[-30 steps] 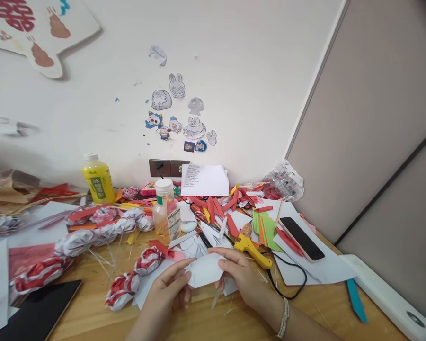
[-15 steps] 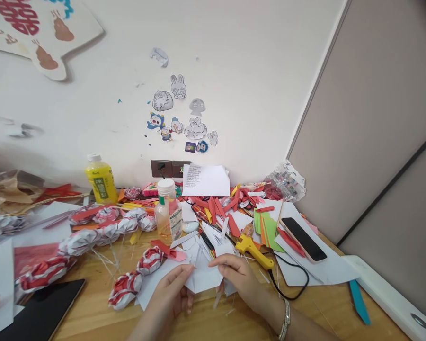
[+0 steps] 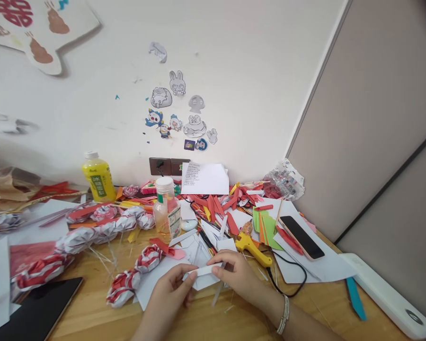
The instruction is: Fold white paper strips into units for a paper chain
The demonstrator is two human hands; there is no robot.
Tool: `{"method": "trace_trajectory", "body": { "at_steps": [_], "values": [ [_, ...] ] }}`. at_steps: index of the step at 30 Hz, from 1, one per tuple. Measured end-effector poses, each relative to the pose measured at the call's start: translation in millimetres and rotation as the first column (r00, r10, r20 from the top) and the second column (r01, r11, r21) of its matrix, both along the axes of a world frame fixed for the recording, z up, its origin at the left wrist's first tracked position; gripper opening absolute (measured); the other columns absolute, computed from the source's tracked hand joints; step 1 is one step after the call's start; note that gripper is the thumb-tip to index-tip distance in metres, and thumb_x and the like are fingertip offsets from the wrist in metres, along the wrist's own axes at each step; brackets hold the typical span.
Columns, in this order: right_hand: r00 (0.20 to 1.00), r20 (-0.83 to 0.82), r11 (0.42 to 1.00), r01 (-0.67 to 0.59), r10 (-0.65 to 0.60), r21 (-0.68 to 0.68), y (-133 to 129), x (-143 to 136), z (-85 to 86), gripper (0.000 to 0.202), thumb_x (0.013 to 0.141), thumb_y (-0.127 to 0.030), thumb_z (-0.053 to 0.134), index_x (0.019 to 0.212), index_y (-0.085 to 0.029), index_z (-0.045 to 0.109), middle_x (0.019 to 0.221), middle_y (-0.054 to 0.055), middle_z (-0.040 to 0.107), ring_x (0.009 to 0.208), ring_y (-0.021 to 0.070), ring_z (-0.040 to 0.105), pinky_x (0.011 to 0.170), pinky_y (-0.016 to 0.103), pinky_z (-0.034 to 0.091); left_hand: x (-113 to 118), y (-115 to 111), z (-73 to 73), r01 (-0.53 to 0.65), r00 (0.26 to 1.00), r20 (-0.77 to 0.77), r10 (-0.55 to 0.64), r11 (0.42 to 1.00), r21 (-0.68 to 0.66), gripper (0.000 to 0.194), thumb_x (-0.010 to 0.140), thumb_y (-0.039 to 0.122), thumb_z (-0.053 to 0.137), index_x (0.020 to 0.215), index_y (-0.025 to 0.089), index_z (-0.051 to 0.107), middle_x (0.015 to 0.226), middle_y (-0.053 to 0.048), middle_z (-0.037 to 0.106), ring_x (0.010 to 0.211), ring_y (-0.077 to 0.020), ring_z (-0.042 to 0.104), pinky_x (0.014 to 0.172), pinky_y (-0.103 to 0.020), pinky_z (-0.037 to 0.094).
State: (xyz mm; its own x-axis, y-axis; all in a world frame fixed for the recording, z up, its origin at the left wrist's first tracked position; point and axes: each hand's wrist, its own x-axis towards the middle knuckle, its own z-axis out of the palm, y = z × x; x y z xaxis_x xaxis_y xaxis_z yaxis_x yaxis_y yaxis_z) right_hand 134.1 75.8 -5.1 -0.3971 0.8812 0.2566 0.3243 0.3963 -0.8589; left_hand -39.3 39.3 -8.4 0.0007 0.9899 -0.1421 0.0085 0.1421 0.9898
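Between my two hands is a piece of white paper (image 3: 206, 280) with a narrow band folded along its upper edge. My left hand (image 3: 175, 287) pinches the left end of the fold between thumb and fingers. At the right end, my right hand (image 3: 230, 273) presses the fold with its thumb, fingers bent behind it. Loose white sheets and a black-handled tool (image 3: 208, 242) lie just beyond the paper. To the right of my right hand rests a yellow hot glue gun (image 3: 252, 250). Red-and-white folded paper pieces (image 3: 123, 287) lie left of my left hand.
A clear jar (image 3: 166, 215) and a yellow drink bottle (image 3: 98, 180) stand toward the wall. At right, a phone (image 3: 301, 237) lies on white paper near green sheets (image 3: 266, 227). A dark tablet-like slab (image 3: 39, 308) is at front left. Red paper strips (image 3: 216, 206) are heaped at the back.
The white paper's near edge has been folded up into a narrow band. Both hands have closed onto its ends, thumbs now on the fold. The view has shifted slightly.
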Motion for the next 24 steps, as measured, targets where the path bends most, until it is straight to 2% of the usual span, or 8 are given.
{"method": "trace_trajectory", "body": {
  "at_steps": [10, 15, 19, 24],
  "values": [
    [0.999, -0.041, 0.996, 0.01, -0.014, -0.092, -0.1, -0.1, -3.5, 0.015, 0.073, -0.019, 0.056, 0.082, -0.018, 0.067, 0.075, 0.001, 0.063, 0.064, 0.0136, 0.052, 0.057, 0.022, 0.039, 1.3, -0.7, -1.2, 0.037, 0.999, 0.016, -0.037, 0.999, -0.005, 0.03, 0.064, 0.045, 0.059, 0.068, 0.015, 0.058, 0.037, 0.008, 0.047, 0.035, -0.0098, 0.041, 0.039, -0.021, 0.033],
    [0.999, -0.027, 0.995, -0.034, 0.032, -0.088, -3.9, -2.3, 2.6, 0.015, 0.074, -0.018, 0.054, 0.083, -0.018, 0.067, 0.078, 0.001, 0.064, 0.07, 0.0149, 0.055, 0.06, 0.022, 0.041, 3.0, -5.0, 5.7, 0.023, 0.994, -0.105, -0.018, 0.999, 0.044, 0.027, 0.068, 0.043, 0.057, 0.064, 0.016, 0.057, 0.039, 0.008, 0.048, 0.036, -0.0102, 0.042, 0.041, -0.021, 0.033],
    [0.995, 0.003, 0.993, -0.096, 0.096, -0.062, -5.1, -2.9, 5.1, 0.015, 0.075, -0.024, 0.057, 0.082, -0.017, 0.068, 0.08, 0.003, 0.066, 0.076, 0.0169, 0.058, 0.066, 0.023, 0.042, 3.9, -7.1, 6.9, 0.07, 0.99, -0.128, -0.064, 0.997, 0.041, 0.028, 0.07, 0.042, 0.055, 0.075, 0.015, 0.061, 0.039, 0.008, 0.049, 0.038, -0.0114, 0.044, 0.044, -0.022, 0.036],
    [0.995, -0.009, 0.983, -0.096, 0.095, -0.158, -0.1, 3.4, 4.5, 0.019, 0.076, -0.03, 0.057, 0.084, -0.016, 0.068, 0.081, 0.002, 0.067, 0.074, 0.0166, 0.058, 0.062, 0.022, 0.042, 1.4, -8.4, 11.8, 0.131, 0.991, 0.01, -0.131, 0.991, 0.027, 0.037, 0.07, 0.04, 0.056, 0.096, 0.013, 0.059, 0.042, 0.006, 0.057, 0.045, -0.0137, 0.052, 0.05, -0.024, 0.041]
  ]
}}
